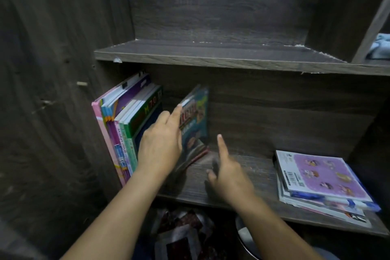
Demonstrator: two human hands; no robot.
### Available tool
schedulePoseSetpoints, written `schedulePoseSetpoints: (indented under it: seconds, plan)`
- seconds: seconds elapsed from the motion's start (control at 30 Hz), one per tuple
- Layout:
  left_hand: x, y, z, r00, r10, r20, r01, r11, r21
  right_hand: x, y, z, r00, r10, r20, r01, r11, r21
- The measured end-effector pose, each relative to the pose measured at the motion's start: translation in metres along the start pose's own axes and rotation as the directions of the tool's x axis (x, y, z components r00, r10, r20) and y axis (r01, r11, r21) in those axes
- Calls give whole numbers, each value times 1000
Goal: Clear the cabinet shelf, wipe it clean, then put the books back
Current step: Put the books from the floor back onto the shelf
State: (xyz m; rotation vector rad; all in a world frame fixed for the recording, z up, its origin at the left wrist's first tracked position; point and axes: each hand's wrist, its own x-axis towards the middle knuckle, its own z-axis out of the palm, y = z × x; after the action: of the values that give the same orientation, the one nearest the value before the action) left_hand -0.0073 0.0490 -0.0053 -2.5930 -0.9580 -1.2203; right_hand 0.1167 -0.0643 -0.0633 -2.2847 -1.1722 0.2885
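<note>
Left hand grips a tilted teal book beside the upright row on the shelf — right hand empty, forefinger out, other fingers loosely curled.

Teal book — motion-blurred; cover title unreadable, lower part covered by the left hand. That hand's thumb and far fingers are hidden, so grip versus plain contact cannot be determined. Right hand is smeared except its raised index finger. Blue cloth is cut off by the right edge. Lower books in the flat stack show edges only. Items below the shelf — too dark to identify.
</note>
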Motion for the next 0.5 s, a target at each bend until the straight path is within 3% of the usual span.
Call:
schedulePoseSetpoints:
  seconds: [0.17, 0.3, 0.4, 0.5]
  plan:
    - [5, -11, -10, 988, -135, -77, 143, 983, 113, 3, -2, 8, 987, -110, 120, 109, 994, 13]
    - [4, -27, -7, 961, -239, -136, 274, 873, 403, 1, -1, 9, 963, -159, 216, 156, 987, 31]
    - [-2, -39, 2, 926, -300, -227, 374, 798, 472, 0, 1, 11, 952, -193, 236, 191, 981, 30]
    - [-4, -49, 5, 932, -286, -223, 363, 764, 533, 0, 3, 13, 947, -220, 233, 217, 975, 42]
